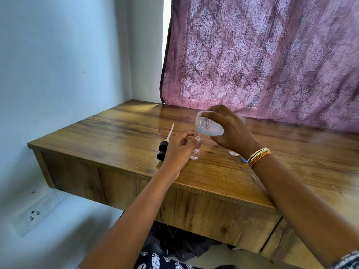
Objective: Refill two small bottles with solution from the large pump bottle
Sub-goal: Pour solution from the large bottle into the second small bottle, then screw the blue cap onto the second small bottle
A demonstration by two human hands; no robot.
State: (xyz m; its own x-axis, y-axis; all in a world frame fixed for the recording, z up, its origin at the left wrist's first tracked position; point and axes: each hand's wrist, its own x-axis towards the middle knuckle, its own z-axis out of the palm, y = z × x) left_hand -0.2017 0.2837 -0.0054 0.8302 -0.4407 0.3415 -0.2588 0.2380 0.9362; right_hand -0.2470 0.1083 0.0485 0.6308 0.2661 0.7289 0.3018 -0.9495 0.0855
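While tipped mouth-down, large clear bottle (209,124) being gripped by right hand (231,131) above small labelled bottle (195,148), pinched upright by left hand (177,150).

Bottles sitting mid-table (116,133), pump head lying left.
Small bottle (195,148) standing on table; large bottle (208,124) tilting just above it; pump head (164,146) lying left; curtain (262,55) hanging behind.

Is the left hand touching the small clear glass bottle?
Touching: the head view shows the left hand pinching the small clear glass bottle at its neck.
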